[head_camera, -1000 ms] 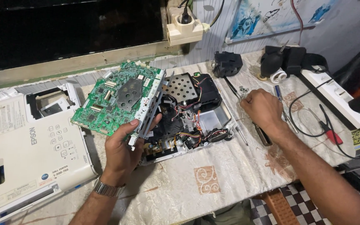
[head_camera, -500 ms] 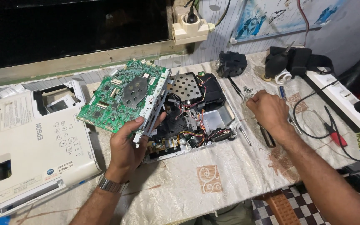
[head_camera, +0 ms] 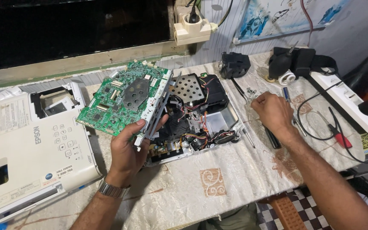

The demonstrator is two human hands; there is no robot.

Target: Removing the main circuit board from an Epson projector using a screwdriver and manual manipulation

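My left hand (head_camera: 129, 147) grips a green circuit board (head_camera: 122, 98) by its metal edge bracket and holds it tilted up above the table. Just right of it lies the opened projector base (head_camera: 201, 119), with black parts, a perforated metal shield and coloured wires inside. My right hand (head_camera: 273, 114) rests palm down on the table to the right of the base, over small screws and a dark tool handle (head_camera: 272, 137). Whether its fingers pinch anything is hidden.
A white projector top cover (head_camera: 26, 153) lies at the left. A black lens block (head_camera: 235, 64), a black blower (head_camera: 297, 61), a white power strip (head_camera: 348, 100), red-handled pliers (head_camera: 339, 134) and loose cables sit at the right. A wall socket (head_camera: 191, 26) hangs behind. The table edge runs along the bottom.
My right hand has shifted slightly left toward the small screws. The left hand still holds the circuit board in much the same tilted position.
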